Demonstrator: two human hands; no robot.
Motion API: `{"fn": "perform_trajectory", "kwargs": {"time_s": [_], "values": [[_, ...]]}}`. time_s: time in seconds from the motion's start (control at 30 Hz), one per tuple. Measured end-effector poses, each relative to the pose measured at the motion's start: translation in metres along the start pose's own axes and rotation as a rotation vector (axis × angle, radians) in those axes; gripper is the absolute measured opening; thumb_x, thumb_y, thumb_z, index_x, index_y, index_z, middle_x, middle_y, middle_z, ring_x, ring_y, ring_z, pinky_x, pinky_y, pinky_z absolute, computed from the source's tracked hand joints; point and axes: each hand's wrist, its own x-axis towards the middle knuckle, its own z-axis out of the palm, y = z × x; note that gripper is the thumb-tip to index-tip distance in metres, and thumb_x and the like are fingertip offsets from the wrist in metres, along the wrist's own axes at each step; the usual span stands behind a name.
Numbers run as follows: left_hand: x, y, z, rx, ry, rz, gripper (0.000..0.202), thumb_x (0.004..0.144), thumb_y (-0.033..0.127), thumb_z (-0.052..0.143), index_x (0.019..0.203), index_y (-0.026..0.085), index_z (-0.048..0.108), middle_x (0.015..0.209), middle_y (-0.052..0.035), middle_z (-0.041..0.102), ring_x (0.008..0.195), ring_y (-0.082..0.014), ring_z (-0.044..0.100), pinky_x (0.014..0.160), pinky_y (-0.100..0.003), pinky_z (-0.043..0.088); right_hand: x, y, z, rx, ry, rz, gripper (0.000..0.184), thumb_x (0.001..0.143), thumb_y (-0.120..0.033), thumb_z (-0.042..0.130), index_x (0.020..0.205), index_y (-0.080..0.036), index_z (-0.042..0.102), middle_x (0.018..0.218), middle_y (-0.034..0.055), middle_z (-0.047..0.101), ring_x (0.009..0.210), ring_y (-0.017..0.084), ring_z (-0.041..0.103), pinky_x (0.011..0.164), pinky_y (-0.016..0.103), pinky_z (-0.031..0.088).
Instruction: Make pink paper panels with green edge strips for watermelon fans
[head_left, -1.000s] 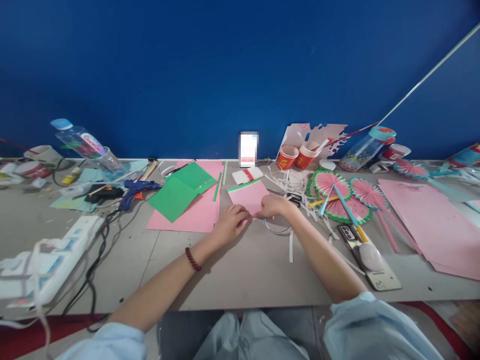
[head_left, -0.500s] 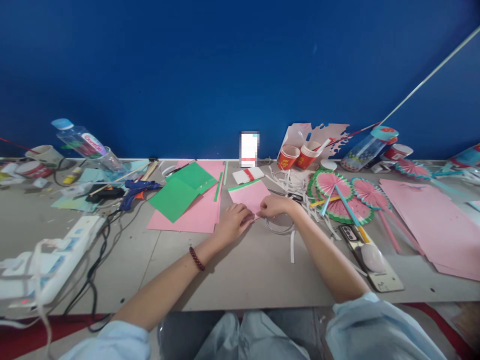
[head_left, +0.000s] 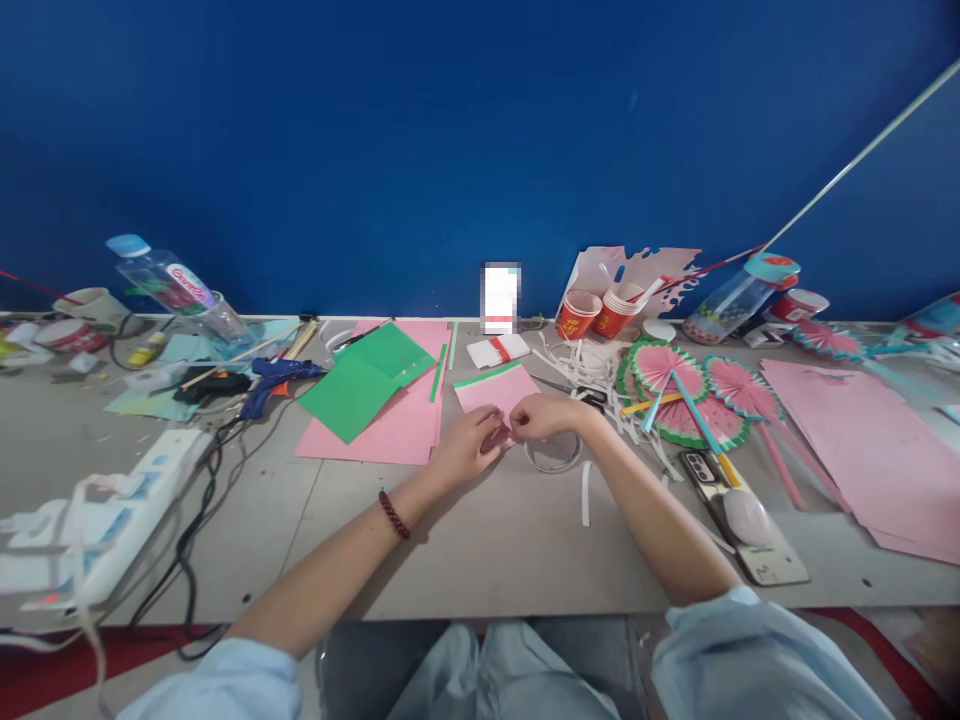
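A small sheet of pink paper (head_left: 496, 388) with a green strip along its far edge lies in front of me. My left hand (head_left: 471, 440) is at its near edge, fingers bent and pinching the paper. Close beside it, my right hand (head_left: 541, 416) is curled, thumb and fingers closed on the same near edge. The fingertips partly cover that edge, which looks raised or folded. A roll of tape (head_left: 553, 466) lies flat under and beside my right hand. Just to its right rests a narrow white strip (head_left: 586, 494).
Green sheets (head_left: 366, 382) lie on larger pink paper (head_left: 322, 442) at left, near a blue glue gun (head_left: 270, 384) and a power strip (head_left: 135, 520). At right are pleated paper fans (head_left: 667, 372), red paper cups (head_left: 579, 314), scissors (head_left: 592, 396) and a phone (head_left: 772, 556).
Both hands have shifted slightly left and the fingers have changed position at the near edge of the pink paper. The tape roll has moved a little to the left.
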Motion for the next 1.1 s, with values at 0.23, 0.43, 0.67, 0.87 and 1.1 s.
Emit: {"fn": "perform_trajectory", "kwargs": {"time_s": [0.23, 0.43, 0.67, 0.87, 1.1], "values": [[-0.0009, -0.0076, 0.0052, 0.092, -0.037, 0.059, 0.013, 0.087, 0.025, 0.058, 0.096, 0.02, 0.065, 0.117, -0.012, 0.059, 0.115, -0.0263, 0.054, 0.097, -0.043, 0.046, 0.0009, -0.0018, 0.0017, -0.006, 0.016, -0.08, 0.016, 0.07, -0.025, 0.051, 0.071, -0.018, 0.065, 0.067, 0.002, 0.064, 0.057, 0.013, 0.052, 0.05, 0.022, 0.034], [-0.0021, -0.0101, 0.0078, 0.101, -0.027, 0.063, 0.016, 0.088, 0.028, 0.058, 0.098, 0.019, 0.067, 0.12, -0.0132, 0.058, 0.117, -0.0272, 0.054, 0.099, -0.044, 0.046, 0.0002, -0.0012, 0.0018, 0.002, 0.033, -0.111, 0.016, 0.07, -0.025, 0.051, 0.071, -0.017, 0.066, 0.068, 0.0019, 0.064, 0.059, 0.012, 0.051, 0.052, 0.021, 0.034], [-0.0022, -0.0096, 0.0073, 0.12, -0.045, 0.041, 0.016, 0.089, 0.028, 0.057, 0.099, 0.02, 0.067, 0.122, -0.0112, 0.058, 0.119, -0.0265, 0.052, 0.102, -0.044, 0.044, -0.0019, -0.0008, -0.0002, 0.011, 0.031, -0.108, 0.018, 0.075, -0.029, 0.051, 0.072, -0.017, 0.064, 0.067, 0.0014, 0.063, 0.058, 0.012, 0.051, 0.053, 0.021, 0.033], [-0.0023, -0.0099, 0.0079, 0.121, -0.05, 0.037, 0.018, 0.089, 0.029, 0.057, 0.099, 0.021, 0.07, 0.125, -0.012, 0.057, 0.12, -0.0275, 0.052, 0.103, -0.047, 0.044, -0.0025, -0.0005, -0.0007, 0.004, 0.022, -0.141, 0.021, 0.078, -0.03, 0.049, 0.073, -0.017, 0.065, 0.069, 0.0019, 0.064, 0.061, 0.013, 0.052, 0.056, 0.022, 0.034], [-0.0018, -0.01, 0.0074, 0.157, -0.068, 0.063, 0.019, 0.09, 0.029, 0.055, 0.102, 0.023, 0.07, 0.124, -0.0092, 0.06, 0.123, -0.0264, 0.051, 0.106, -0.049, 0.041, -0.0081, -0.005, -0.0035, -0.012, 0.016, -0.136, 0.023, 0.082, -0.032, 0.048, 0.074, -0.017, 0.065, 0.07, 0.0022, 0.063, 0.062, 0.014, 0.052, 0.057, 0.022, 0.035]]}}
